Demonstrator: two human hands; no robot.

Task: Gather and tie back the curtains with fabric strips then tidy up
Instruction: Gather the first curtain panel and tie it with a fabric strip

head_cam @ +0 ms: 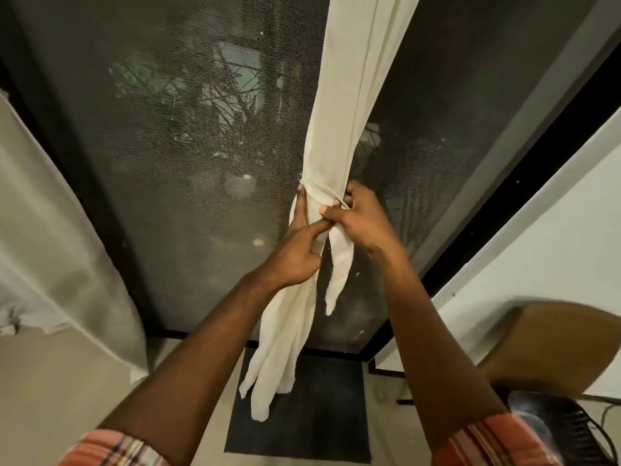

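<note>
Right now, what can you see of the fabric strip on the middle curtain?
The fabric strip is thin cream cloth, like the curtain it circles. It cinches the gathered curtain tightly, and a loose tail hangs down in front. The right hand pinches it at the wrap; the left hand grips the curtain just below, one finger reaching up to it.

Open room is left at centre left of the frame between the gathered curtain, bound by a strip, and a second curtain at far left; it is closed behind by the window screen. The lower right is blocked by a chair.
</note>
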